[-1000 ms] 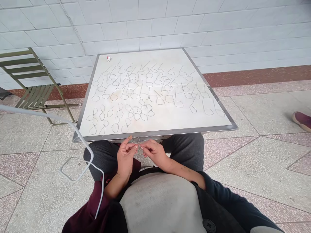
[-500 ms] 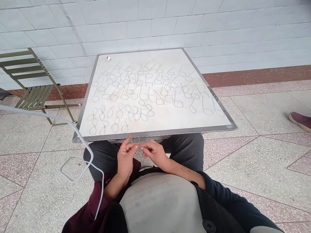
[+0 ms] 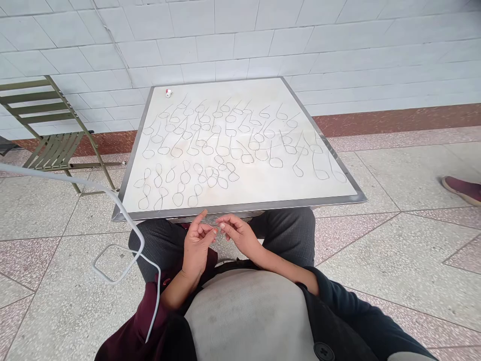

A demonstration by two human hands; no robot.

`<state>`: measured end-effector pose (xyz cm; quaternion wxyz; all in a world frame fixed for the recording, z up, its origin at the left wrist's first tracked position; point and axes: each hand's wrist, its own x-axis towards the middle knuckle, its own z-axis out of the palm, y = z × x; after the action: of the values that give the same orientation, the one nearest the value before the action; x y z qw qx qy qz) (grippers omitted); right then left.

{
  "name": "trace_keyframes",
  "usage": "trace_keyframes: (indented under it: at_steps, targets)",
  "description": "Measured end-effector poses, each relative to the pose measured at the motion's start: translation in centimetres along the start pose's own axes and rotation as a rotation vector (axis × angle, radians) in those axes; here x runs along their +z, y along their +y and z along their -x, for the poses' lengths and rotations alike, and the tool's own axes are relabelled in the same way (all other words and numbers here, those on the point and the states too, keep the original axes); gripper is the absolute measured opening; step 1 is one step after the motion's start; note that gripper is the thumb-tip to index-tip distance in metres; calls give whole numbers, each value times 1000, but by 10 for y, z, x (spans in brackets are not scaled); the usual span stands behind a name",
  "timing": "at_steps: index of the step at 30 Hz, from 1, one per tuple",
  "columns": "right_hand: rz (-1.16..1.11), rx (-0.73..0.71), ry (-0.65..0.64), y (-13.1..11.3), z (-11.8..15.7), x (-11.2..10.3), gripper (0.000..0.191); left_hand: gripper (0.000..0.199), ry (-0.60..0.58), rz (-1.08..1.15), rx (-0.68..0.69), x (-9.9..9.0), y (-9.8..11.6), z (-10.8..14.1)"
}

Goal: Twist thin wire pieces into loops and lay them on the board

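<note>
Over my lap, just below the near edge of the table, both hands are close together around a thin wire (image 3: 215, 224), faint against the background. My left hand (image 3: 195, 246) pinches it between thumb and fingers, with the index finger raised. My right hand (image 3: 241, 234) is a short way to the right, thumb and index fingertips closed on the wire too. On the white table (image 3: 240, 193) lie several wire loops with straight tails (image 3: 277, 162). Nearer its left front are several wires bent into double loops (image 3: 181, 194).
A small red and white object (image 3: 169, 93) sits at the table's far left corner. A folding chair (image 3: 56, 145) stands to the left. A pale cable (image 3: 137, 230) hangs beside my left arm. A person's shoe (image 3: 462, 189) shows at the right, and a tiled wall (image 3: 233, 50) is behind the table.
My hands have drawn slightly apart, the right one shifting a little up and right. The round loop seen upright between them now shows only as a faint, flatter line.
</note>
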<state>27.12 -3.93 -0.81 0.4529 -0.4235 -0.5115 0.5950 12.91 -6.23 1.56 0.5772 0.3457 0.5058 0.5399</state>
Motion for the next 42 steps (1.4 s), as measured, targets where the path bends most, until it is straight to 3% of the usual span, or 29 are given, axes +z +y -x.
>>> trace_keyframes:
  at_steps: [6, 19, 27, 35, 42]
  targets:
    - [-142, 57, -60, -4, -3, 1, 25, 57, -59, -11, -15, 2, 2, 1]
    - [197, -55, -73, -1, -1, -6, 26, 61, -170, -65, -73, -1, -1, -1]
    - [175, -23, -54, 2, -3, -5, 25, 60, -123, -96, -53, -1, -7, -3]
    - [163, -18, -53, 0, -1, -6, 23, 62, -167, -87, -57, -2, -6, -2]
    - [299, -116, -36, -3, -1, -7, 22, 72, -209, -147, -64, -1, -2, -2]
